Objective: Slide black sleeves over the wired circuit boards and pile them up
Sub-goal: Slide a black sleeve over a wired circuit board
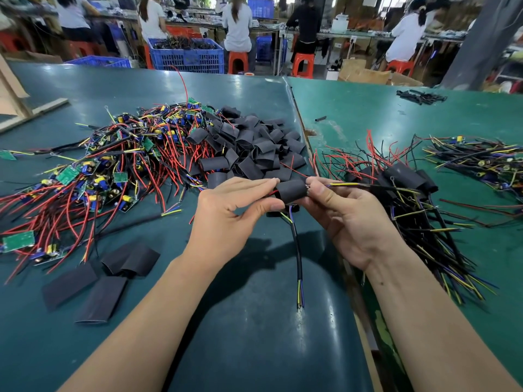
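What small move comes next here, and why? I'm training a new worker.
Probably set it on the sleeved pile to the right: the sleeve pinched between the left hand and right hand already seems to cover the board, wires out both ends.

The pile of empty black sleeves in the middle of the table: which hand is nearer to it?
Left. The left hand is just in front of the pile of empty black sleeves; the right hand is further to its right.
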Demonstrator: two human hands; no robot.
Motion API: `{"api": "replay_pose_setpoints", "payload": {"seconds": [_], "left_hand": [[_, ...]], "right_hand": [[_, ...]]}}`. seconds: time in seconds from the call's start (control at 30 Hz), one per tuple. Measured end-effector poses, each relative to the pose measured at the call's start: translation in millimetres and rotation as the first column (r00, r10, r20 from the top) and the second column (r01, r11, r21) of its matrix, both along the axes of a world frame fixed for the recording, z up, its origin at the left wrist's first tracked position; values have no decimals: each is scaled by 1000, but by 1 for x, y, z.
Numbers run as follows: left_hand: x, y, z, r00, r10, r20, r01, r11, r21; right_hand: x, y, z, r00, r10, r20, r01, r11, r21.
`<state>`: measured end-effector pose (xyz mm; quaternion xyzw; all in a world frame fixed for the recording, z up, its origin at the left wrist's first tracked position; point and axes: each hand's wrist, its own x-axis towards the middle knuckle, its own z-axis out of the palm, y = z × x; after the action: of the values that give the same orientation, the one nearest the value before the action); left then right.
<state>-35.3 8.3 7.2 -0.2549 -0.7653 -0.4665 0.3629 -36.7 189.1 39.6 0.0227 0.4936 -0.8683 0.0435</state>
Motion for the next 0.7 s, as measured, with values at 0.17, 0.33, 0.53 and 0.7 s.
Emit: {"api": "replay_pose_setpoints", "payload": {"seconds": [0.17, 0.33, 0.53, 0.7], "left_hand": [[0, 1, 0, 1000, 6, 1, -6, 1000, -8], [0, 1, 0, 1000, -15, 20, 15, 1000, 20], [0, 3, -2, 999, -44, 32, 42, 997, 66], [1, 3, -3, 999, -37, 29, 34, 995, 98]], "right_hand": [[0, -1, 1, 999, -8, 34, 9, 999, -30], [2, -1, 1, 999, 34, 24, -33, 999, -40], [1, -3, -1, 998, 53, 40, -50, 995, -92], [2, -7, -2, 1000, 18, 19, -16, 996, -88]]}}
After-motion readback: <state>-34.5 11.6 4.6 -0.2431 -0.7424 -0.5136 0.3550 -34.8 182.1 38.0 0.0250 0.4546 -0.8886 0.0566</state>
